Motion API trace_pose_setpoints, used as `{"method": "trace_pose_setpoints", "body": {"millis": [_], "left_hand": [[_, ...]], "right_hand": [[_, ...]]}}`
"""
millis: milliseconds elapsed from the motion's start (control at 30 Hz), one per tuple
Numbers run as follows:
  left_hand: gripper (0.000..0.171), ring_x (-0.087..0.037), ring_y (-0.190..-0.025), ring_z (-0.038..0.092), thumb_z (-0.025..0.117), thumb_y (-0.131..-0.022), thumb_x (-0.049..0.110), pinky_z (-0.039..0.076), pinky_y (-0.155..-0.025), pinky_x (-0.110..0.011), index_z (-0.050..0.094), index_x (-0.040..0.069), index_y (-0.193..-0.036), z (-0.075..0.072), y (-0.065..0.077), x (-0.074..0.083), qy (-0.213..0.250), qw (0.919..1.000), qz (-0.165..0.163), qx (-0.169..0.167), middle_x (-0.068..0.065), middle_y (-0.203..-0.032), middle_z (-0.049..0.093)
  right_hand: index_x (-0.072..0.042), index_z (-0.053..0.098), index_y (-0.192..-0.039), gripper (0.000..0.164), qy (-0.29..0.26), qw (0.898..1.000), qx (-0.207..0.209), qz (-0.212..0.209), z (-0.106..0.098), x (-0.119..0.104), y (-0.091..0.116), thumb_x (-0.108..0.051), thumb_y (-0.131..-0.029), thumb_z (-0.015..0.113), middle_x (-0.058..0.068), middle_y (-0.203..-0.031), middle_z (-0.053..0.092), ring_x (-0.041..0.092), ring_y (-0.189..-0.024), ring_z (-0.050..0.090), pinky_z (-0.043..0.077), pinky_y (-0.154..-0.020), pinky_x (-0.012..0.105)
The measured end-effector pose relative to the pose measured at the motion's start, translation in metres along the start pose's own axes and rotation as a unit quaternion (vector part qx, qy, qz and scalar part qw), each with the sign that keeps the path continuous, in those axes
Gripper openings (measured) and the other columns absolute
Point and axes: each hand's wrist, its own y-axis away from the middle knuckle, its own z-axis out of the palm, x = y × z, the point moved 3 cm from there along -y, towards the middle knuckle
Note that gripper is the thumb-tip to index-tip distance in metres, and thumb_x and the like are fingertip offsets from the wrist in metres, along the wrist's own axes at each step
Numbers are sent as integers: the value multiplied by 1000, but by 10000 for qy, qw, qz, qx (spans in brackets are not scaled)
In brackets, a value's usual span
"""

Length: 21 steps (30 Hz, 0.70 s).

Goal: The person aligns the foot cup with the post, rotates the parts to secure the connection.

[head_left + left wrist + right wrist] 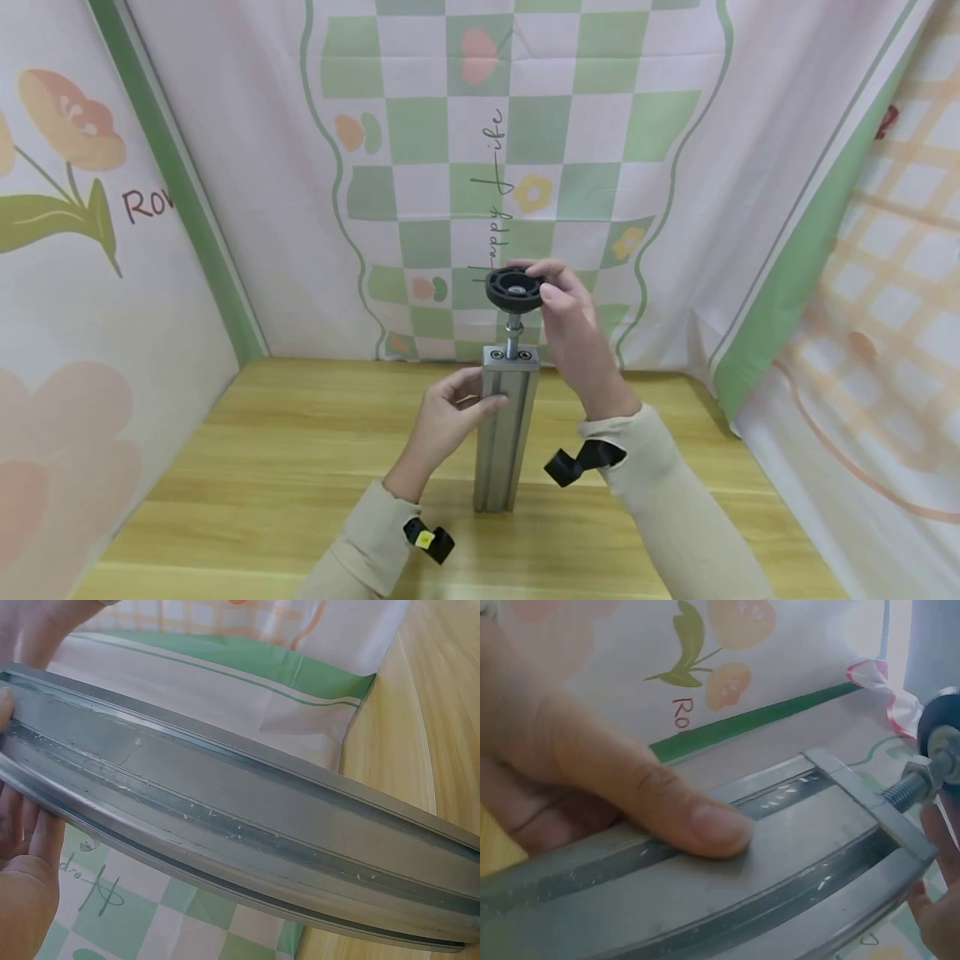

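Observation:
An upright aluminium profile (498, 450) stands on the table, with lengthwise grooves down its sides. Its top carries an end plate (512, 365) with two screws, and a threaded stud (906, 792) with a hex nut (922, 771) rises from it. A round black levelling foot (492, 292) tops the stud, its hollow ribbed side facing up. My left hand (444, 421) grips the profile just below the plate, thumb across the near face. At the foot's right rim, my right hand (576, 337) pinches it between thumb and fingers.
The wood-grain table (300, 467) runs back to a checkered fabric curtain (420, 129). Printed fabric also hangs on the left (67, 308) and right (847, 358). Small pale flecks (214, 815) lie in the profile's groove. Black wrist mounts (585, 461) sit over both sleeves.

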Motion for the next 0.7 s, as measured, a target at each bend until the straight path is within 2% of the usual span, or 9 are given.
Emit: {"method": "trace_pose_setpoints", "body": {"millis": [100,200,300,433,533,633,700], "left_hand": [[36,-21,-98,67,81,-87,13,58,-89,-33,70,5,-120,0,0,0,-44,10000,-50,9,-8,-103,70],[36,-22,-98,67,80,-88,13,57,-90,-33,70,5,-121,0,0,0,-9,10000,-33,-36,-9,-104,70],[35,-23,-99,67,79,-89,12,57,-90,-34,69,5,-122,0,0,0,41,10000,14,-78,-10,-106,70],[34,-23,-99,67,79,-89,12,57,-90,-35,69,5,-121,-1,0,0,46,9999,43,-78,-9,-106,70],[35,-22,-98,67,79,-89,12,57,-90,-34,69,5,-121,-1,0,0,27,10000,44,-70,-9,-105,70],[36,-22,-99,67,79,-88,12,57,-90,-34,69,5,-122,-1,0,0,15,10000,27,-72,-9,-106,70],[36,-22,-99,67,80,-88,13,57,-90,-33,69,6,-122,0,0,0,1,10000,6,-72,-9,-106,70]], "right_hand": [[-14,56,-105,14,599,9971,332,-332,2,-2,4,-14,-93,51,13,-129,52,32,-116,52,46,-100,32],[-3,52,-102,18,1373,9855,603,-790,6,-7,7,-13,-90,60,9,-123,49,30,-112,50,49,-94,31],[5,51,-100,32,2293,9612,848,-1279,13,-12,8,-15,-86,71,6,-114,46,25,-106,46,44,-91,31],[3,55,-102,39,3245,9250,1048,-1678,19,-20,9,-20,-82,78,9,-108,46,23,-100,42,38,-86,31],[2,56,-107,43,3621,9084,1067,-1798,21,-23,9,-25,-82,78,14,-108,48,24,-99,42,36,-84,32],[2,56,-113,49,3843,8996,1062,-1779,21,-23,8,-32,-84,74,15,-110,48,25,-102,42,35,-87,34],[2,55,-120,51,3836,9026,1011,-1674,20,-22,8,-35,-87,67,16,-119,48,25,-110,43,34,-93,38]]}}
